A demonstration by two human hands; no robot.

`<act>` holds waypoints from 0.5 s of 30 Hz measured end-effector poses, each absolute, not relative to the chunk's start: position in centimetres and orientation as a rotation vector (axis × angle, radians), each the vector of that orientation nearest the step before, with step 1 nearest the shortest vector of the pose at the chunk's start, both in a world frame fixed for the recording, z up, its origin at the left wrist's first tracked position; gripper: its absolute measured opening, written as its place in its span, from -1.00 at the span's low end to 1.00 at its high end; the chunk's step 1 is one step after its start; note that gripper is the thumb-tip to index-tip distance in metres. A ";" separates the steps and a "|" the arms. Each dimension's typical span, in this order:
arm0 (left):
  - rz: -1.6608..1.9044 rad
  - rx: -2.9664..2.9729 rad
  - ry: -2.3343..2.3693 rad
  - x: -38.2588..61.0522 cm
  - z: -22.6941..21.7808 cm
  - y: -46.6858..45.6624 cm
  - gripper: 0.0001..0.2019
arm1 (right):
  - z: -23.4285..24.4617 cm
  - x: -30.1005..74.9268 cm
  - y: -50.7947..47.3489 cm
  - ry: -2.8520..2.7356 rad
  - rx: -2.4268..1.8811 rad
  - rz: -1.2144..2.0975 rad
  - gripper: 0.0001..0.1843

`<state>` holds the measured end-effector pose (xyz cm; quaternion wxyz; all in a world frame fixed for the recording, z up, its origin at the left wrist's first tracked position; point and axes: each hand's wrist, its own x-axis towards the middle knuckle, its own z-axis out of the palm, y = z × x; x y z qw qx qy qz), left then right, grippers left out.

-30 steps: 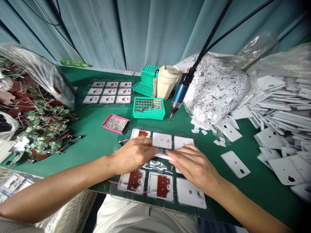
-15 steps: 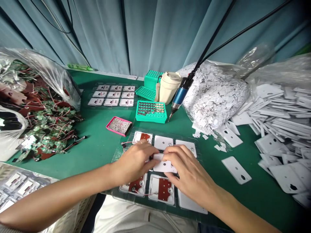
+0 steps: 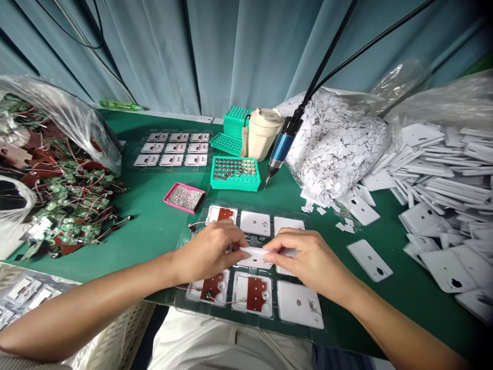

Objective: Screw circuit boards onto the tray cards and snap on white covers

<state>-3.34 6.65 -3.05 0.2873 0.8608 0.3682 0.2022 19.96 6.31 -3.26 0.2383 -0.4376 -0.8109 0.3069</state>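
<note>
While the left hand (image 3: 210, 252) and right hand (image 3: 311, 262) grip a white card (image 3: 254, 258), it sits over a clear plastic tray (image 3: 227, 313)

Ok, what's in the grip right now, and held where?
A white card, pinched at opposite ends: left hand at one, right hand at the other, above a clear plastic tray. Exact finger contact is partly hidden.

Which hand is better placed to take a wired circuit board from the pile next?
Left, probably. The left hand sits on the same side of the white card as the pile of wired circuit boards; the right hand lies beyond the card, farther away.
</note>
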 end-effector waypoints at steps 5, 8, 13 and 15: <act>0.402 2.449 1.128 -3.2 -3.4 7.6 -0.86 | -3.7 20.2 6.9 -2.391 -1.083 0.598 -0.77; 0.419 2.520 1.157 -3.4 -3.4 7.1 -0.75 | -3.4 22.3 6.1 -2.361 -1.176 0.350 -0.73; 0.364 2.470 1.085 -6.0 -2.4 4.1 -0.88 | -4.4 31.6 3.3 -2.197 -1.815 -0.242 -0.69; 0.316 2.398 1.032 -7.3 -2.0 2.4 -0.88 | -6.1 35.8 2.1 -2.167 -1.886 -0.248 -0.61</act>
